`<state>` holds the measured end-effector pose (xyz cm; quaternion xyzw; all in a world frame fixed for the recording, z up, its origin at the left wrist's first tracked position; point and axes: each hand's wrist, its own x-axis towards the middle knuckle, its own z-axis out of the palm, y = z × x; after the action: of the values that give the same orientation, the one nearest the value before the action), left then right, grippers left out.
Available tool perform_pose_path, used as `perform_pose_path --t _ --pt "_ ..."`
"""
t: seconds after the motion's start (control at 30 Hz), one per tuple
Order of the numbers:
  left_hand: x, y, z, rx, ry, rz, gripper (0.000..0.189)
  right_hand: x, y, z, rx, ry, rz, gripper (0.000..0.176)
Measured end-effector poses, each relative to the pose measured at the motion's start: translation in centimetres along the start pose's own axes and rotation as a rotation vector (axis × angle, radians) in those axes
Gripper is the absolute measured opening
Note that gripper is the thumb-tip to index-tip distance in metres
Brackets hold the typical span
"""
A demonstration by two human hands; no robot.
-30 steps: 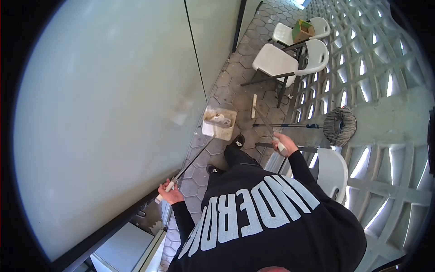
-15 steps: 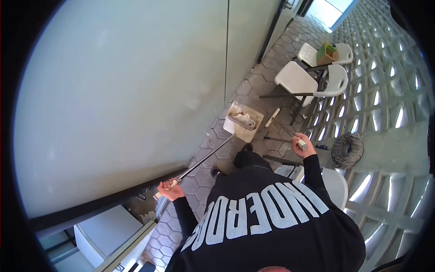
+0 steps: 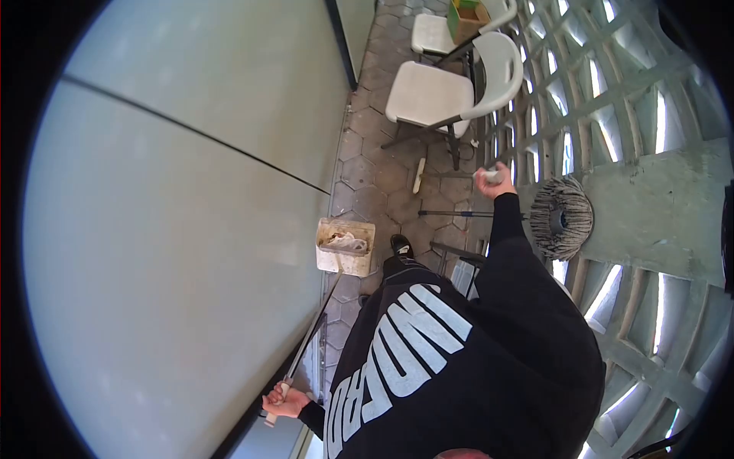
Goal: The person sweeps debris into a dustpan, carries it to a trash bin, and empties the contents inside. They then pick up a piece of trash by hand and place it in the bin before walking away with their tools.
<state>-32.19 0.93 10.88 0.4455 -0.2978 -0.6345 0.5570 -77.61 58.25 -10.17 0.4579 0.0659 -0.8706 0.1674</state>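
Observation:
My left hand [image 3: 284,400], low on the left, is closed round the pale grip of a long-handled dustpan [image 3: 345,264]. Its metal pole runs up to a cream, box-like pan by the wall, with crumpled white litter [image 3: 348,243] inside. On the other side, my right hand [image 3: 495,181] grips the whitish handle end of what looks like a broom [image 3: 419,176]. The broom's narrow cream head rests on the floor, and its thin shaft is hard to make out against the tiles. My fingers partly cover both handles.
White folding chairs [image 3: 432,93] stand ahead on the right, one with a green and brown box [image 3: 466,21] on it. A grey string mop head [image 3: 562,219] is at right by the lattice wall [image 3: 612,92]. A smooth pale wall [image 3: 191,229] borders the hexagonal-tiled floor [image 3: 371,164].
The view has turned and shifted forward. The dustpan is now close to the left wall, with its pan more upright. My right hand stays on the broom handle, farther up in view.

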Motion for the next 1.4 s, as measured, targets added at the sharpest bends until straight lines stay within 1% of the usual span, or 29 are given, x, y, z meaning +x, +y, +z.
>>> perform_pose_path --t 0.03,0.07,0.1,0.13,0.17,0.2,0.23,0.27,0.3,0.33,0.37,0.4,0.43,0.5,0.53,0.63,0.7,0.8,0.83,0.87,0.9,0.93,1.0,1.03,1.1,1.2,1.27,1.33,1.4 --pt "-0.2 -0.1 0.2 0.024 0.007 0.036 0.038 0.1 -1.1 -0.5 0.123 -0.023 -0.165 0.054" --pt "-0.2 -0.2 0.9 0.04 0.028 0.043 0.039 1.0 -2.0 -0.5 0.147 0.098 -0.495 0.051" --pt "-0.6 -0.1 1.1 0.049 0.062 0.057 0.039 1.4 -4.5 -1.9 0.228 0.114 -0.567 0.052" --pt "0.0 -0.4 0.2 0.037 0.004 0.02 0.038 2.2 -6.1 -2.4 0.294 0.123 -0.622 0.054" --pt "0.3 -0.2 -1.4 0.014 -0.038 0.002 0.038 2.9 -4.2 -0.7 0.258 0.115 -0.579 0.054" --pt "-1.9 -0.1 0.1 0.017 -0.028 0.025 0.034 4.9 -1.8 1.1 0.151 0.109 -0.504 0.053" --pt "-1.0 -0.5 -2.6 0.012 -0.04 0.02 0.029 6.9 2.1 3.2 0.018 0.092 -0.407 0.053" --pt "-3.4 -0.5 0.4 0.055 0.209 0.087 0.026 8.9 7.1 5.2 -0.131 0.064 -0.291 0.053" --pt "-3.9 -0.7 -0.8 0.015 0.219 0.119 0.02 10.8 12.9 6.7 -0.294 0.031 -0.159 0.054" --pt "-4.9 -1.0 -1.8 0.106 0.205 0.26 0.012 11.6 18.8 7.1 -0.464 -0.008 -0.016 0.054" --pt "-5.9 -1.0 -1.8 0.135 0.316 0.258 0.01 12.0 23.7 6.6 -0.639 -0.053 0.131 0.054" --pt "-7.1 -1.3 -2.4 0.045 0.329 0.269 0.012 11.9 27.9 5.5 -0.813 -0.106 0.278 0.054" --pt "-7.2 -0.6 -3.7 -0.052 0.193 0.166 0.012 11.1 31.6 4.5 -0.975 -0.155 0.416 0.055" --pt "-9.7 0.1 -5.2 -0.173 0.338 0.244 0.018 8.5 34.2 2.2 -1.286 -0.3 0.656 0.055" --pt "-10.5 1.3 -5.6 -0.209 0.377 0.243 0.024 7.8 34.4 1.7 -1.434 -0.362 0.755 0.056" --pt "-13.2 3.8 -10.4 -0.22 0.536 0.34 0.028 7.9 33.2 2.2 -1.802 -0.556 0.981 0.058" --pt "-12.1 3.5 -6.9 -0.226 0.646 0.281 0.03 14.2 32.6 6.7 -1.977 -0.622 1.121 0.059" --pt "-11.6 2.8 -5.2 -0.231 0.845 0.385 0.031 24.1 35.4 11.3 -2.219 -0.777 1.277 0.062" --pt "-12.1 3.2 -6.4 -0.238 0.905 0.437 0.03 29.3 36.7 10.9 -2.301 -0.858 1.3 0.063" --pt "-15.6 6.2 -10.9 -0.287 0.948 0.492 0.029 23.9 40.2 10.8 -2.356 -0.934 1.276 0.063" --pt "-19.6 8.3 -14.8 -0.351 0.954 0.525 0.029 18.2 43.1 8.3 -2.562 -0.663 1.085 0.061" --pt "-20.9 9.4 -15.8 -0.345 1.006 0.564 0.028 14.8 47.2 6.8 -2.716 -0.352 0.889 0.06" --pt "-22.0 10.5 -17.4 -0.347 1.121 0.649 0.025 10.1 54.3 4.3 -2.883 -0.602 1.123 0.063" --pt "-22.0 10.5 -18.4 -0.378 1.149 0.666 0.025 7.9 57.4 2.7 -2.921 -0.637 1.116 0.063" --pt "-21.4 10.7 -20.4 -0.348 1.253 0.775 0.023 3.7 62.9 -1.6 -3.094 -0.711 1.296 0.062" --pt "-18.9 11.4 -21.8 -0.368 1.39 0.792 0.019 -0.2 69.1 -8.9 -3.195 -0.901 1.344 0.059" --pt "-17.9 11.9 -22.9 -0.298 1.433 0.811 0.02 -5.7 71.8 -14.0 -3.18 -0.947 1.322 0.055" --pt "-17.2 13.3 -23.5 -0.121 1.47 0.778 0.022 -13.4 74.3 -18.7 -3.185 -1.177 1.497 0.054" --pt "-16.5 14.8 -23.8 -0.215 1.421 0.758 0.023 -20.4 76.2 -23.0 -3.093 -1.603 1.73 0.061"
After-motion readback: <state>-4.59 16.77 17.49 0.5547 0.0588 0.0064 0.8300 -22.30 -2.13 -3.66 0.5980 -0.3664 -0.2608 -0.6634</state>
